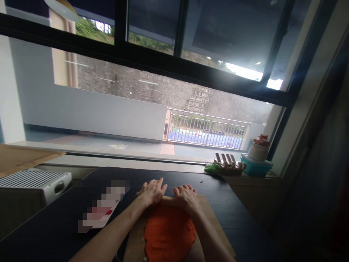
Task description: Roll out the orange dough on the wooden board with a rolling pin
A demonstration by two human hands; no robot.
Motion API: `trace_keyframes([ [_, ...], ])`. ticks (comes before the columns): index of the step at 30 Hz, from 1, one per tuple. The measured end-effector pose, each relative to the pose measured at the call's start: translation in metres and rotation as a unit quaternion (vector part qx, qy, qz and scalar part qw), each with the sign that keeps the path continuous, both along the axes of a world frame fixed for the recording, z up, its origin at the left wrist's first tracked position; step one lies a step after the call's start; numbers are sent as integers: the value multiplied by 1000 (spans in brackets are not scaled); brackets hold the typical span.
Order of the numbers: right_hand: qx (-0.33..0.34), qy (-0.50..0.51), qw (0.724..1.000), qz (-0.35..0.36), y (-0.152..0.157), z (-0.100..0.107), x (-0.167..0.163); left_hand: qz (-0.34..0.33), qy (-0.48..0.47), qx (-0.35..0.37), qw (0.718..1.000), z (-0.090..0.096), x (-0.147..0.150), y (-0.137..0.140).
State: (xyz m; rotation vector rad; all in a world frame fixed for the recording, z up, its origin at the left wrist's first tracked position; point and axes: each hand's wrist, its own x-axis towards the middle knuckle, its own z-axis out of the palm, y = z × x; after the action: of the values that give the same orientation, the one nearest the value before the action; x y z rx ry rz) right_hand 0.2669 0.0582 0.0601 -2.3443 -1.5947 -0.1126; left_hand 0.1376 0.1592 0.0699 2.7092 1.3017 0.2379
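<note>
A pale wooden rolling pin lies across the far edge of a flattened orange sheet of clay or dough. My left hand presses on the pin's left part, palm down, fingers stretched forward. On its right part rests my right hand, also palm down with the fingers reaching over it. Both hands are open, pushing rather than gripping. Under the orange sheet is a brown board, and the sheet's edge looks uneven and slightly cracked.
A blurred-out flat item lies left on the dark table. By the window at the right stand a teal box, a white jar, a brown slatted item and a green cloth-like thing. A white radiator is at left.
</note>
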Motion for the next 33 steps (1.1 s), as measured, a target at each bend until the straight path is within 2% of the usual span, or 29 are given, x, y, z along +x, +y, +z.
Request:
trace_keyframes([
  [5, -10, 31, 999, -33, 9, 2, 7, 3, 5, -3, 1000, 0, 2, 2],
  [10, 14, 22, 1000, -11, -20, -5, -11, -29, -14, 25, 999, -6, -23, -29],
  [13, 50, 11, 999, 4, -47, -18, -25, -50, -32, 60, 996, -13, -43, -52],
  [16, 108, -7, 994, 11, -71, -40, -37, -84, -45, 110, 989, -27, -64, -69],
  [19, 167, -38, 985, 17, -87, -62, -44, -142, -72, 180, 971, -43, -83, -74],
  [21, 183, -46, 982, 14, -88, -69, -46, -162, -70, 199, 964, -49, -89, -72],
  [23, 177, -39, 983, 7, -83, -65, -45, -160, -52, 186, 968, -49, -88, -66],
  [26, 135, -10, 991, -4, -65, -44, -40, -119, -24, 146, 982, -40, -73, -55],
  [30, 63, 26, 998, -16, -26, -13, -28, -69, -3, 106, 992, -26, -43, -38],
  [33, 34, 45, 998, -20, 5, -2, -15, -45, 30, 82, 995, -16, -25, -23],
])
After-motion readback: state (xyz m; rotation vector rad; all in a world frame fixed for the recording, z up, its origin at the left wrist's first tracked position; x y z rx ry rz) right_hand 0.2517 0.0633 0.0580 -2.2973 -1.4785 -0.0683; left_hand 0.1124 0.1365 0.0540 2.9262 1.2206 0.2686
